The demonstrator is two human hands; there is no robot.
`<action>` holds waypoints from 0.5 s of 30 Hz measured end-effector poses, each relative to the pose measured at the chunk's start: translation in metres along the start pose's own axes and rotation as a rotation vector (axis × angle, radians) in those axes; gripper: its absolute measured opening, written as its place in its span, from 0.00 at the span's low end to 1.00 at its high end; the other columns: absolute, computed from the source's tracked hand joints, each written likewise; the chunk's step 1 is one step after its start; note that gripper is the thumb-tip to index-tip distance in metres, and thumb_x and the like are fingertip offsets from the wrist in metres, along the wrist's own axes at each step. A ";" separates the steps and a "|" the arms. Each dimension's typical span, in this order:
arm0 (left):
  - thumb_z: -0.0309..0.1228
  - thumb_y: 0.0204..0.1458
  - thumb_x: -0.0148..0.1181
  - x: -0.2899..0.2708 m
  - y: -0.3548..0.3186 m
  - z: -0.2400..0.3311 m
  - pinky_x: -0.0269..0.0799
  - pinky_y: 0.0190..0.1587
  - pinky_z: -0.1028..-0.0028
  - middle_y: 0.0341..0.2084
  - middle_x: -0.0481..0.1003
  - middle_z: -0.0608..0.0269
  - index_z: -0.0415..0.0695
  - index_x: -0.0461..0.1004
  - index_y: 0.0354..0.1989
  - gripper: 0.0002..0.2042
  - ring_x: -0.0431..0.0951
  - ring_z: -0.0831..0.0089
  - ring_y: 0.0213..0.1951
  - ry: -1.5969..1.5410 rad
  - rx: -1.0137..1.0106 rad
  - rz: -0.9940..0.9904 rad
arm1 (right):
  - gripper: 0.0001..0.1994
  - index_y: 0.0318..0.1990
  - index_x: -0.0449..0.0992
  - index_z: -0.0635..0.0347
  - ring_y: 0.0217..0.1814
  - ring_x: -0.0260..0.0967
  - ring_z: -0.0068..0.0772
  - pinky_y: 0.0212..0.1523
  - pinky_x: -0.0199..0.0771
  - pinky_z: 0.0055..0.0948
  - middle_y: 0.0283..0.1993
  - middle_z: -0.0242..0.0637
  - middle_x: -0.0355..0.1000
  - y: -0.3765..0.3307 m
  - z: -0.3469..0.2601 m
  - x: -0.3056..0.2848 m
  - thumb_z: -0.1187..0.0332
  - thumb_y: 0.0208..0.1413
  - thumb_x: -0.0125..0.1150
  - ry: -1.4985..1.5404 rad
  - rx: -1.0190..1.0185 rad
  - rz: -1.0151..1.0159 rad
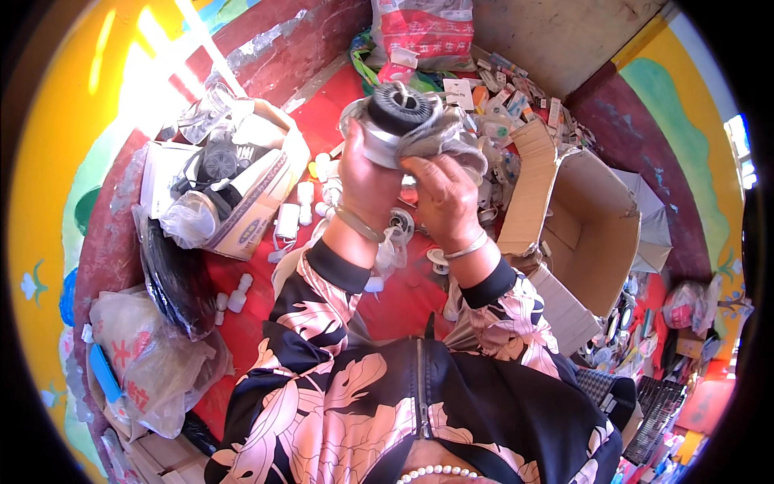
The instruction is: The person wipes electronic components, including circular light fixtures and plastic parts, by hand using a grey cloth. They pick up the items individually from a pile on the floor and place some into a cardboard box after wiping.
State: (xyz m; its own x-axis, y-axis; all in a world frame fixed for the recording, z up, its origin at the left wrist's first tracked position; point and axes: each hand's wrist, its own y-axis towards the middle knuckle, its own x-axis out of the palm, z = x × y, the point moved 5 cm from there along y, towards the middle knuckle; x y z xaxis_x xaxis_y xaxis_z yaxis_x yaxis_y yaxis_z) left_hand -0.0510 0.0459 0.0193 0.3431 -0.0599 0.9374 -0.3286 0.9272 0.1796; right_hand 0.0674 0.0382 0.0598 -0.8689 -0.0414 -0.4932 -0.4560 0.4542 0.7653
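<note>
My left hand [364, 181] grips a round black and white plastic part [397, 115] held up in front of me, its ribbed black top facing the camera. My right hand [442, 198] presses a grey cloth [443, 139] against the right side of that part. Both wrists wear a thin bangle. Below the hands, several small white plastic pieces [305, 202] lie on the red surface [395, 302].
At my left stands an open cardboard box [254, 214] with black round parts and clear bags. A large open cardboard box [584, 230] sits at my right. Behind it lie many small packets [516, 93], and a red and white sack [423, 32]. Filled plastic bags [149, 359] sit lower left.
</note>
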 end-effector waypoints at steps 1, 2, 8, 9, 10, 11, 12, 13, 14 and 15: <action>0.49 0.62 0.32 -0.006 0.003 0.007 0.57 0.61 0.59 0.52 0.68 0.55 0.40 0.62 0.56 0.26 0.66 0.60 0.56 -0.070 0.027 0.056 | 0.14 0.37 0.76 0.61 0.31 0.72 0.41 0.32 0.72 0.32 0.30 0.40 0.72 0.000 0.010 0.000 0.85 0.41 0.54 -0.064 0.015 -0.001; 0.48 0.62 0.33 -0.005 0.002 0.014 0.59 0.60 0.56 0.53 0.68 0.54 0.41 0.62 0.56 0.25 0.67 0.59 0.56 0.008 0.079 0.139 | 0.14 0.37 0.77 0.60 0.33 0.72 0.42 0.33 0.72 0.31 0.31 0.41 0.72 -0.001 0.025 -0.003 0.84 0.42 0.53 -0.167 0.108 -0.010; 0.42 0.61 0.42 -0.013 0.008 0.033 0.61 0.60 0.53 0.53 0.68 0.53 0.41 0.63 0.56 0.21 0.68 0.57 0.55 -0.173 0.048 0.062 | 0.13 0.49 0.72 0.62 0.37 0.72 0.24 0.36 0.74 0.23 0.36 0.32 0.73 -0.015 0.120 -0.048 0.77 0.55 0.53 0.840 0.904 0.377; 0.40 0.59 0.45 -0.014 0.008 0.032 0.61 0.60 0.53 0.53 0.68 0.53 0.41 0.63 0.56 0.21 0.68 0.57 0.55 -0.174 0.054 0.060 | 0.13 0.49 0.71 0.63 0.38 0.72 0.25 0.38 0.75 0.24 0.37 0.34 0.73 -0.021 0.132 -0.052 0.76 0.56 0.53 0.885 0.938 0.359; 0.37 0.57 0.48 -0.015 0.008 0.033 0.61 0.60 0.53 0.53 0.68 0.52 0.40 0.63 0.56 0.21 0.68 0.57 0.55 -0.166 0.065 0.058 | 0.13 0.50 0.70 0.64 0.39 0.72 0.26 0.39 0.75 0.25 0.38 0.35 0.73 -0.021 0.140 -0.052 0.76 0.57 0.52 0.940 0.971 0.338; 0.35 0.55 0.52 -0.015 0.008 0.033 0.61 0.60 0.53 0.53 0.68 0.52 0.40 0.63 0.56 0.21 0.68 0.57 0.55 -0.159 0.075 0.055 | 0.13 0.51 0.68 0.65 0.40 0.73 0.27 0.41 0.76 0.26 0.39 0.36 0.73 -0.021 0.145 -0.051 0.75 0.58 0.51 0.994 1.004 0.317; 0.33 0.52 0.55 -0.012 0.006 0.032 0.61 0.60 0.53 0.53 0.68 0.52 0.39 0.63 0.56 0.22 0.68 0.57 0.55 -0.144 0.067 0.036 | 0.13 0.51 0.68 0.66 0.41 0.73 0.29 0.43 0.76 0.27 0.41 0.38 0.73 -0.024 0.145 -0.049 0.75 0.58 0.51 1.103 1.004 0.341; 0.30 0.49 0.57 -0.012 0.003 0.032 0.61 0.60 0.52 0.53 0.68 0.51 0.39 0.63 0.56 0.24 0.68 0.57 0.55 -0.126 0.065 0.019 | 0.13 0.51 0.68 0.67 0.42 0.73 0.30 0.45 0.75 0.28 0.42 0.40 0.73 -0.013 0.125 -0.044 0.74 0.58 0.51 1.218 1.004 0.357; 0.28 0.46 0.60 -0.010 0.001 0.029 0.61 0.59 0.52 0.52 0.68 0.51 0.38 0.62 0.56 0.26 0.68 0.56 0.55 -0.113 0.056 -0.001 | 0.13 0.50 0.68 0.68 0.44 0.73 0.32 0.46 0.75 0.30 0.43 0.42 0.73 -0.008 0.113 -0.044 0.74 0.58 0.50 1.326 1.001 0.381; 0.25 0.43 0.63 -0.007 0.000 0.025 0.60 0.60 0.53 0.52 0.68 0.51 0.38 0.62 0.56 0.29 0.68 0.57 0.55 -0.128 0.015 -0.007 | 0.17 0.55 0.64 0.69 0.48 0.72 0.35 0.50 0.74 0.33 0.48 0.46 0.71 -0.005 0.111 -0.042 0.76 0.57 0.50 1.480 0.921 0.312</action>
State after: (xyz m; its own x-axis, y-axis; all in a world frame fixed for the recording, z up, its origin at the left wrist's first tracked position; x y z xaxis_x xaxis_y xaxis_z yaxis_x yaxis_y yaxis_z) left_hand -0.0760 0.0371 0.0200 0.2302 -0.1141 0.9664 -0.3397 0.9212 0.1897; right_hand 0.1273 0.1363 0.0311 -0.5620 -0.3213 0.7622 -0.4617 0.8864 0.0332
